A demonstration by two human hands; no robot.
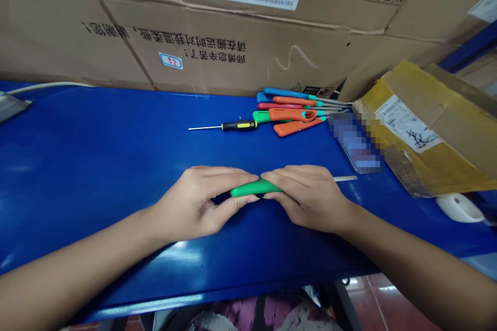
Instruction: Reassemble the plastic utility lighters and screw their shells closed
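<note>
Both of my hands hold a green long-nosed lighter [244, 190] level, low over the table. My left hand [198, 199] pinches its handle end between thumb and fingers. My right hand [314, 196] is closed round the middle, and the lighter's metal nozzle [345, 178] sticks out past it to the right. The trigger part is hidden by my right fingers. Beyond my hands lies a black and yellow screwdriver [239, 125], its shaft pointing left. Beside it is a pile of several lighters [291, 114] in orange, blue, red and green, nozzles to the right.
A blue table [97, 165] spans the view. Large cardboard boxes [128, 15] stand along its back edge. At the right are a phone [357, 147] with a blurred screen, a yellow-taped carton [430, 124] and a white computer mouse [460, 208]. A pale cable [50, 85] runs at far left.
</note>
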